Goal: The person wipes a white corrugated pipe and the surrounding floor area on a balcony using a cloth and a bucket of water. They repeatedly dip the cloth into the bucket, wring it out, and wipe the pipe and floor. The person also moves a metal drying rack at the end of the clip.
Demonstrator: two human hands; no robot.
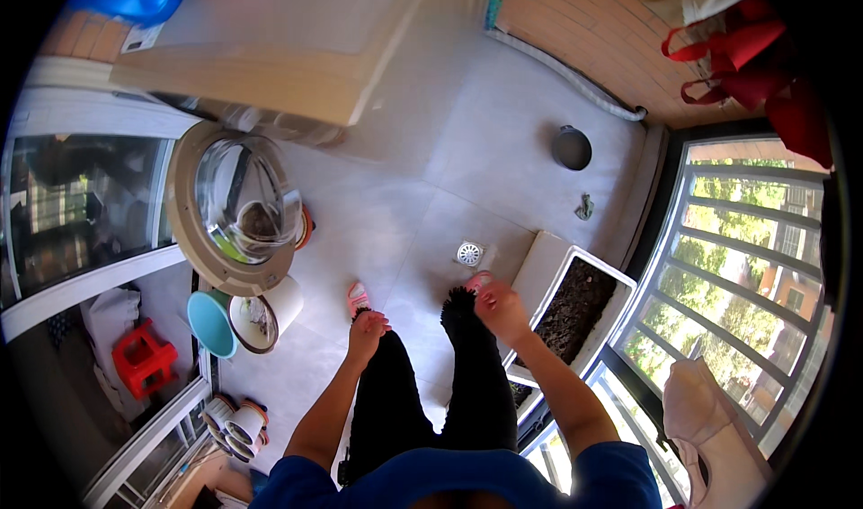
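Observation:
Above my left thigh my left hand (367, 332) hangs with its fingers loosely curled, and nothing shows in it. My right hand (500, 313) is closed in a fist beside my right knee, with nothing visible in it. Nearest to the right hand stands a long white planter (555, 256) filled with dark soil. Left of my left hand is a white pot (286, 302), with a turquoise bucket (212, 323) against it. Over these hangs the swung-out round door (235, 208) of a front-loading washing machine (360, 55).
A floor drain (469, 254) lies ahead of my feet. Farther off are a dark round bowl (572, 148) and a crumpled greyish-green scrap (585, 207). Stacked pots (243, 424) and a red stool (144, 359) are at left. Red bags (737, 51) hang near the barred window (751, 230).

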